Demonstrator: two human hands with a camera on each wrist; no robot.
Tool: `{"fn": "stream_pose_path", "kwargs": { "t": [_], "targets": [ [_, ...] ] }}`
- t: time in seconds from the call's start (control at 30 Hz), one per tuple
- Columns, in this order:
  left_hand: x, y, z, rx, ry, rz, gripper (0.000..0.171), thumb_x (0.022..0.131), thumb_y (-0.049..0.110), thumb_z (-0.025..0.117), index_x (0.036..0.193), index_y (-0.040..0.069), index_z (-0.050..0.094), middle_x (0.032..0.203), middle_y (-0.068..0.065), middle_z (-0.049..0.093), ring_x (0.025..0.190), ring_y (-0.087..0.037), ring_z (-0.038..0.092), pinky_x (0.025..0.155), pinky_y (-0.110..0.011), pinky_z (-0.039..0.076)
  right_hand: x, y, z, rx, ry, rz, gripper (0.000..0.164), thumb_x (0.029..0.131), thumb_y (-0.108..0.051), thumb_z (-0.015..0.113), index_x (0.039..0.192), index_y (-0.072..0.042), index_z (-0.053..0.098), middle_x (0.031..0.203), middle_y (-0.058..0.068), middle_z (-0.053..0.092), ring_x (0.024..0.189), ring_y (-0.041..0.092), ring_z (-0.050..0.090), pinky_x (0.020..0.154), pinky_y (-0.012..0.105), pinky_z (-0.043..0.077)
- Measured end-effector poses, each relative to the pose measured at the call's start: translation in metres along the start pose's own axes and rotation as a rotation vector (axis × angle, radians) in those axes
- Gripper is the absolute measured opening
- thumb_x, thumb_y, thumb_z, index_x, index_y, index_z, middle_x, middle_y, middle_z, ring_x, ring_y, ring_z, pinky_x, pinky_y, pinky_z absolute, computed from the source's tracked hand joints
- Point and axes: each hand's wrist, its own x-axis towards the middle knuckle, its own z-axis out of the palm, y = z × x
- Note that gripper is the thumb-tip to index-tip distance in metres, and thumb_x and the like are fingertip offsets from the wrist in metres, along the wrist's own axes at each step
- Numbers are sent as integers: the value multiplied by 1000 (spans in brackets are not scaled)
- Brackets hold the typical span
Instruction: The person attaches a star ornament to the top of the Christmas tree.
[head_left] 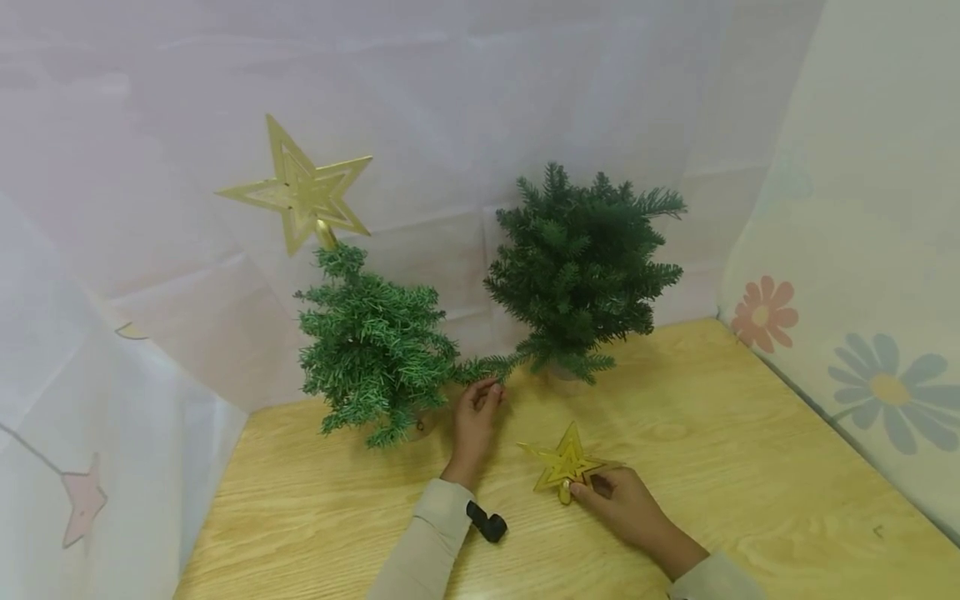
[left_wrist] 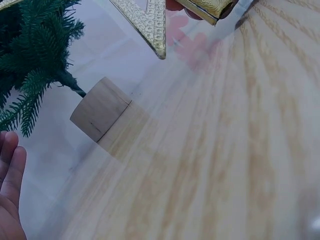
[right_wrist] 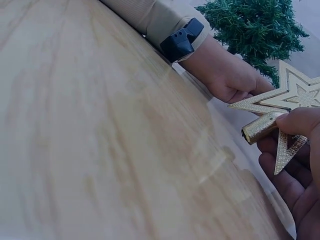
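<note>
My right hand point(head_left: 626, 504) pinches a gold star tree topper point(head_left: 562, 458) between thumb and fingers, low above the table. Its short hollow socket point(right_wrist: 261, 127) sticks out beside the thumb in the right wrist view. My left hand point(head_left: 476, 421) is between two small artificial Christmas trees, fingertips right by a low branch tip. In the left wrist view its fingers point(left_wrist: 14, 172) look fairly straight, just below the dark branches. The left tree point(head_left: 375, 342), lighter green, carries a larger-looking gold star point(head_left: 300, 193) at its top. The right tree point(head_left: 577, 258) is darker and fuller, with no star.
Both trees stand on a wood-grain table point(head_left: 712, 433) near its back edge; the dark one has a round wooden base point(left_wrist: 100, 110). A pale cloth point(head_left: 420, 92) hangs behind them. Flower-printed cloth point(head_left: 888, 387) borders the right side.
</note>
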Motion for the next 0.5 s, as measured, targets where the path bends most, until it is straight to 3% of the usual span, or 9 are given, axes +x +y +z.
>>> {"fn": "stream_pose_path", "kwargs": {
  "t": [0.37, 0.5],
  "targets": [
    [1, 4, 1, -34, -3, -6, 34, 98, 27, 60, 125, 6, 60, 112, -16, 63, 110, -46, 57, 96, -47, 50, 7, -26, -9, 74, 19, 4, 26, 95, -30, 65, 117, -15, 69, 115, 2, 68, 102, 16, 67, 83, 27, 56],
    [0, 6, 0, -61, -8, -35, 31, 99, 19, 59, 125, 2, 59, 114, -24, 60, 110, -45, 57, 97, -51, 48, 14, -38, -17, 23, 22, -37, 31, 95, -29, 65, 118, -10, 69, 116, 6, 68, 104, 20, 67, 83, 28, 56]
  ]
}}
